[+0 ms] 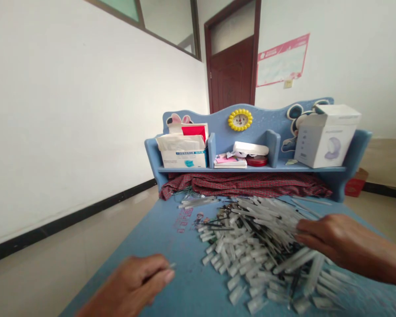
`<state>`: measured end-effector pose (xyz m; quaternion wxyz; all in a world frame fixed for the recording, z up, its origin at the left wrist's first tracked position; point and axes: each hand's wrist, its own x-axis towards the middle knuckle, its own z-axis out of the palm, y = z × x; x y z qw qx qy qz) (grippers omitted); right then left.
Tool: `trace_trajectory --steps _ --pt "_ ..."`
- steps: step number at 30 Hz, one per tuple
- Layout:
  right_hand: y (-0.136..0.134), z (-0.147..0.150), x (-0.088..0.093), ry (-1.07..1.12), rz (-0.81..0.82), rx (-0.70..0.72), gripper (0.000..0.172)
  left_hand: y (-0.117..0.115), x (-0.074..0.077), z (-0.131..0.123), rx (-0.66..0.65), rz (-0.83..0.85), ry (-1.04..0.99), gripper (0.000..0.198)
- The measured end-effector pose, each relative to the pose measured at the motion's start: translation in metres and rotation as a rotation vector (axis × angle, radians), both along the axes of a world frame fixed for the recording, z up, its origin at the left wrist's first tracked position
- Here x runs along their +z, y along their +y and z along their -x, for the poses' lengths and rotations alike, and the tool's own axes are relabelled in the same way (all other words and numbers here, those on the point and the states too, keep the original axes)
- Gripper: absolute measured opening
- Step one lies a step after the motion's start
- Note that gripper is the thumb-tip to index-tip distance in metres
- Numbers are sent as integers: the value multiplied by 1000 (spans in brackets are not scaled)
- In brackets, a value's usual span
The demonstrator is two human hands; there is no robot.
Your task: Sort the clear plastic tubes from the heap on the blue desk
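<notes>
A big heap of clear plastic pen tubes [257, 237] with several thin dark refills mixed in lies on the blue desk [185, 281]. My right hand [330, 240] rests on the heap's right side, fingers curled down onto several tubes. My left hand [135, 281] hovers low over the desk at the near left, fingers pinched together, with a small clear piece [172, 265] poking out at the fingertips.
A blue shelf unit [251, 167] at the desk's far end holds a mask box [184, 156], booklets, a red tin and a white carton [326, 134]. Red checked cloth [244, 182] lies beneath it. A wall runs along the left; a brown door stands behind.
</notes>
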<state>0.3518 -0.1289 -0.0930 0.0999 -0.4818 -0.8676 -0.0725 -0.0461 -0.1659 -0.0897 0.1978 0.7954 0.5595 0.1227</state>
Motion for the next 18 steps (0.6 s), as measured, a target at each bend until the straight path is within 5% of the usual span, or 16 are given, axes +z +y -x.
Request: trace_trajectory --steps 4,8,18 --pt "32 46 6 -195 -35 -121 30 39 -9 -50 -119 -174 168 28" --pt "46 76 9 -216 -64 -176 31 73 -21 -82 -58 -295 346 20" --pt "48 77 14 -202 -49 -218 32 88 -32 -89 -26 -371 393 28"
